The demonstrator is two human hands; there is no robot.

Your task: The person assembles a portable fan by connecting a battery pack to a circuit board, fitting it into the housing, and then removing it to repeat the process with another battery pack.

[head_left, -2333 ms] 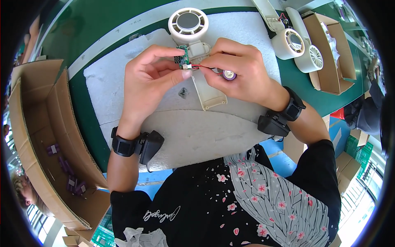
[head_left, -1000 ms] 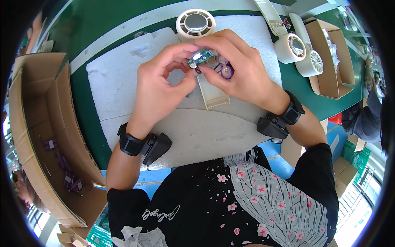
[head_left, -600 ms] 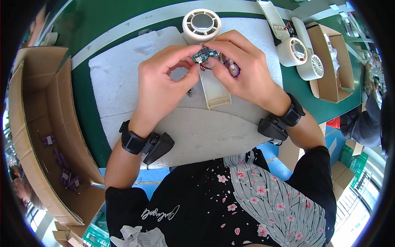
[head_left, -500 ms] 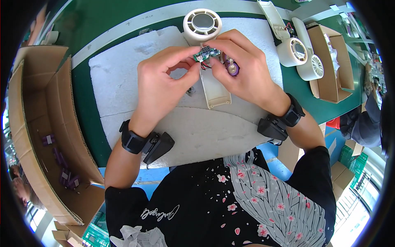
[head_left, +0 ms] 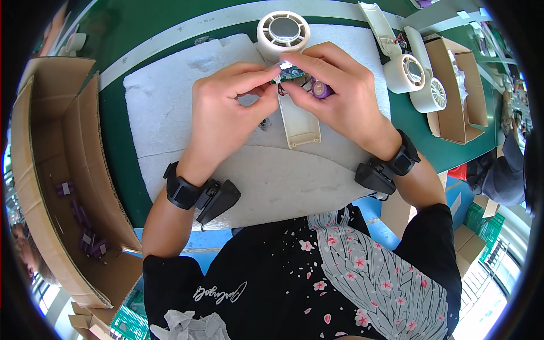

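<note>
- My left hand [head_left: 235, 107] had its thumb and fingertips pinched on one end of the green circuit board [head_left: 292, 74].
- My right hand [head_left: 345, 93] was clamped on the board's other end; a purple battery [head_left: 321, 89] sat against its fingers.
- I had the board above a shallow white shell [head_left: 301, 122], which lay on the white foam pad [head_left: 175, 85] across the green tabletop [head_left: 416, 122].
- To my left stood a long, open cardboard box [head_left: 90, 141]; several purple cells lay scattered on its bottom.
- At the right, I saw a smaller open carton [head_left: 475, 90] with white wrapping [head_left: 458, 73] inside; two white fans [head_left: 404, 73] lay just beside it.
- Another white fan [head_left: 283, 31] stood beyond my hands.
</note>
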